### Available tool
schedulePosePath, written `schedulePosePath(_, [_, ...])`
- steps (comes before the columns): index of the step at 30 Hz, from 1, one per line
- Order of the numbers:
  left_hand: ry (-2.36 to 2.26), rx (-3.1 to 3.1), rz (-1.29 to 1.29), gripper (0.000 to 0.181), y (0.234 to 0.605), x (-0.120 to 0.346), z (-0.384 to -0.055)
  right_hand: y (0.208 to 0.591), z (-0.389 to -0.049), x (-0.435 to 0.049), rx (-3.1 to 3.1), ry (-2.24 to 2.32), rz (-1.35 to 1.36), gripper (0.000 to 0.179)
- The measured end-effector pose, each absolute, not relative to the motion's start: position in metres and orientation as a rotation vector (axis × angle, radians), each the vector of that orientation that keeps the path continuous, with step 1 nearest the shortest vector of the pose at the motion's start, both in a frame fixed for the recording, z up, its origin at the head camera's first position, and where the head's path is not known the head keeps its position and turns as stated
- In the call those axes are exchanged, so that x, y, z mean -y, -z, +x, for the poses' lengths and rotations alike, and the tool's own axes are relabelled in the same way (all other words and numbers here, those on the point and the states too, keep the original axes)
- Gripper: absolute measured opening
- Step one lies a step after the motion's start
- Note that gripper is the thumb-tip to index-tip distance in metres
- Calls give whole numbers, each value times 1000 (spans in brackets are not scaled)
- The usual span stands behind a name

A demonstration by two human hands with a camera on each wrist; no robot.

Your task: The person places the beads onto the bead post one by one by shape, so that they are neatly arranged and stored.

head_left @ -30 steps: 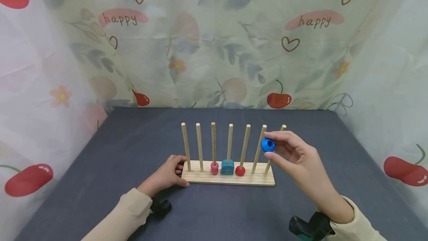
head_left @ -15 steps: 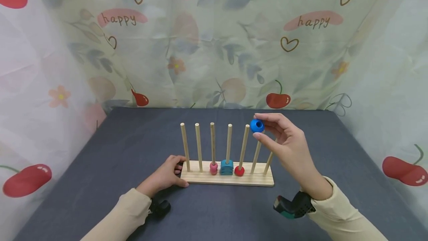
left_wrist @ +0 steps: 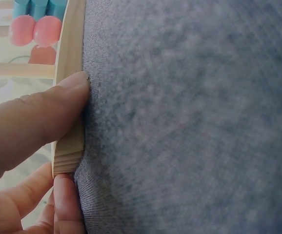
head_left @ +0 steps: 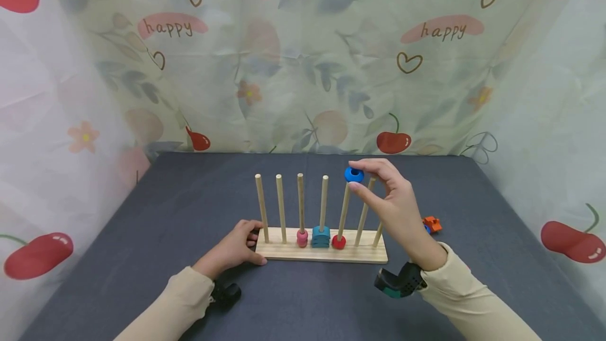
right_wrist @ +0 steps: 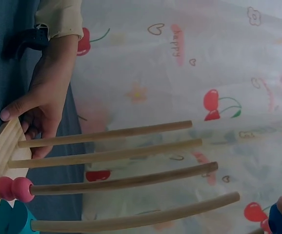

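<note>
A wooden peg board (head_left: 289, 252) with a row of upright pegs lies across the table. My left hand (head_left: 234, 245) grips its left end; in the left wrist view the thumb (left_wrist: 43, 114) presses the front edge and the fingers lie round the end. My right hand (head_left: 397, 201) pinches a blue bead (head_left: 349, 177) between thumb and fingers, right at the tip of the fifth peg from the left, hole tilted toward the head camera. Pink beads (head_left: 302, 239), teal pieces (head_left: 321, 238) and a red bead (head_left: 339, 242) sit low on the third, fourth and fifth pegs.
An orange piece (head_left: 433, 223) with a bit of blue beside it lies on the dark tabletop (head_left: 203, 188), partly hidden behind the right wrist. A patterned curtain (head_left: 303, 78) stands behind the table and along both sides. Each wrist wears a black camera mount (head_left: 400, 280).
My right hand has moved left and up with the blue bead, from beside the sixth peg to the fifth peg's tip. The orange piece has come into view. My left hand stays put.
</note>
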State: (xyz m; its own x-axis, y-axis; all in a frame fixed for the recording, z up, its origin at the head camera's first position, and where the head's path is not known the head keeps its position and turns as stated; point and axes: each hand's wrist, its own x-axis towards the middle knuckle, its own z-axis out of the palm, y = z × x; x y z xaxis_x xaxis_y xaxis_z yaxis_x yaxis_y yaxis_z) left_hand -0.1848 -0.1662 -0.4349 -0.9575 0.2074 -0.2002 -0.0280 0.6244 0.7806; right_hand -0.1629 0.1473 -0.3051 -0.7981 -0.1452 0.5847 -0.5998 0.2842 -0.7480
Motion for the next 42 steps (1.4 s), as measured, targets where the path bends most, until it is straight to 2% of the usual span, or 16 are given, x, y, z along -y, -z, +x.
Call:
schedulePosePath(12, [-1245, -2574, 141, 81, 436, 167, -186, 321, -171, -143, 2233, -1537, 586, 34])
schedulePosePath(24, [-1247, -2576, 149, 80, 436, 167, -186, 337, -172, -143, 2308, -1639, 452, 47])
schedulePosePath(42, [-1264, -2563, 150, 80, 436, 167, -186, 397, -168, -145, 2496, -1727, 298, 44])
